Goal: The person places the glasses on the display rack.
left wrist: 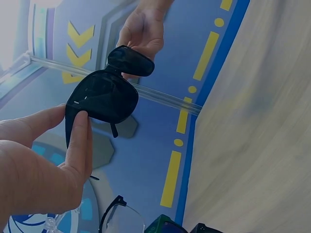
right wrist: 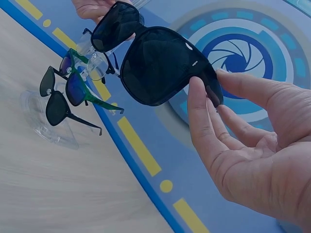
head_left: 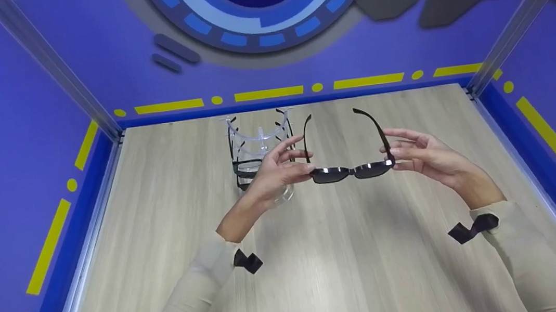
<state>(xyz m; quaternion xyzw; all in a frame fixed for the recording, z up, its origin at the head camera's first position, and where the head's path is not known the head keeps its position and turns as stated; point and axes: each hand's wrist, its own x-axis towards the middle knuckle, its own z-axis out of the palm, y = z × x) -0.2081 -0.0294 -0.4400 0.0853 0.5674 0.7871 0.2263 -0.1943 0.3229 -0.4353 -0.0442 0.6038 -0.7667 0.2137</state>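
Black sunglasses (head_left: 352, 172) are held up above the table, dark lenses toward the person and both temples unfolded, pointing away. My left hand (head_left: 280, 172) pinches the left end of the frame by the hinge. At the other end, my right hand (head_left: 427, 155) pinches the right hinge between thumb and fingers. Both lenses (right wrist: 158, 65) show large in the right wrist view. Just behind my left hand stands a clear display stand (head_left: 261, 136) bearing several pairs of glasses, partly hidden by that hand. Among them is a green-framed pair (right wrist: 77, 85) with bluish lenses; black sunglasses (right wrist: 57, 108) sit below it.
The wood-grain table (head_left: 353, 262) spreads under both arms. Blue printed walls (head_left: 268, 73) with yellow marks enclose it at the back and sides, and metal posts (head_left: 59, 71) rise at the corners. The stand's clear round base (right wrist: 48, 126) rests on the table.
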